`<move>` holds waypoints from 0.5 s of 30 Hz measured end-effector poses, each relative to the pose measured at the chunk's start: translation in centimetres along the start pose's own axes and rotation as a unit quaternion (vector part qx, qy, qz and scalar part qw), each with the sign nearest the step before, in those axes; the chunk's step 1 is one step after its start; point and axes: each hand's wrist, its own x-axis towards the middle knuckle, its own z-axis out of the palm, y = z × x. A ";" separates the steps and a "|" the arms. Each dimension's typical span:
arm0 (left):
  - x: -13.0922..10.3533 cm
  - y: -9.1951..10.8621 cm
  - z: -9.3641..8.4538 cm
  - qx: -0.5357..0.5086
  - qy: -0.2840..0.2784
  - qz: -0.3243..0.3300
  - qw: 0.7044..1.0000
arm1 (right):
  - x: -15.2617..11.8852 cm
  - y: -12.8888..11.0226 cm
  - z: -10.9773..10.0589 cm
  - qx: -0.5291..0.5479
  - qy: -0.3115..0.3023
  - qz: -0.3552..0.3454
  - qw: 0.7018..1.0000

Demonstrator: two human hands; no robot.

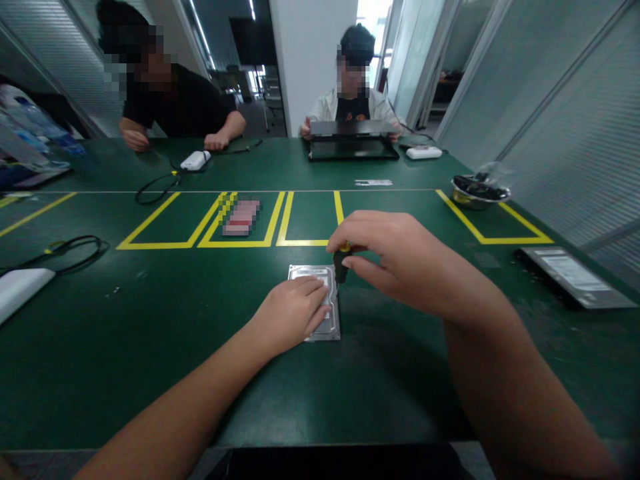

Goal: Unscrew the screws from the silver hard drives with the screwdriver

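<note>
A silver hard drive point(331, 327) lies flat on the green table point(165, 360), in front of me. My left hand point(290, 312) rests on top of it with the fingers lying over its label, covering much of the left part. Above the drive's right edge, my right hand point(385, 257) grips a small black and yellow screwdriver point(341, 263) by its handle. The screwdriver points down, its tip at the drive's right edge; whether it sits in a screw is too small to tell.
Yellow tape point(240, 244) marks boxes ahead; a pixelated reddish item point(241, 218) lies in one. To the right are a bowl point(480, 193) and a dark device point(575, 277); to the left, cables point(83, 252) and a white box point(23, 290). Two people sit opposite, one holding a black panel point(354, 147).
</note>
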 end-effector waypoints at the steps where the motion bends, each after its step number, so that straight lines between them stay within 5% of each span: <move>1: 0.0 0.0 0.0 -0.002 0.001 0.000 1.000 | 0.0 0.0 0.0 -0.005 0.002 0.002 1.000; 9: 0.1 0.0 0.0 -0.001 0.001 -0.006 1.000 | 0.4 -0.5 0.7 -0.061 -0.007 0.048 0.997; 15: 0.2 0.1 -0.1 -0.010 -0.008 -0.010 1.000 | 0.5 -0.4 0.8 -0.032 -0.004 0.018 0.999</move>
